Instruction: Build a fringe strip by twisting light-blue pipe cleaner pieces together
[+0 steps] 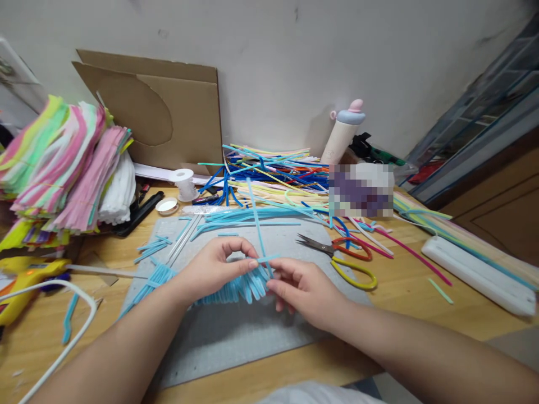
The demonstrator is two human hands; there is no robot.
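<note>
Over the grey cutting mat (236, 342), my left hand (223, 261) pinches a blue looped pipe-cleaner piece (236, 289) at its upper edge. Rows of loops hang below the fingers. My right hand (298, 289) has thumb and forefinger closed on a long blue pipe cleaner (256, 216) at the right end of that piece; its free end points up and away. A short blue strip sticks out sideways between the two hands. To the right of my right hand, scissors (337, 247) with one orange and one yellow handle lie with blades parted.
Blue pipe cleaners (261, 216) lie along the mat's back edge, with a multicoloured heap (269, 168) behind. A yellow glue gun (29, 280) and white cable are at left, near colourful bundles (54, 163). A white power strip (475, 275) and bottle (339, 134) stand right.
</note>
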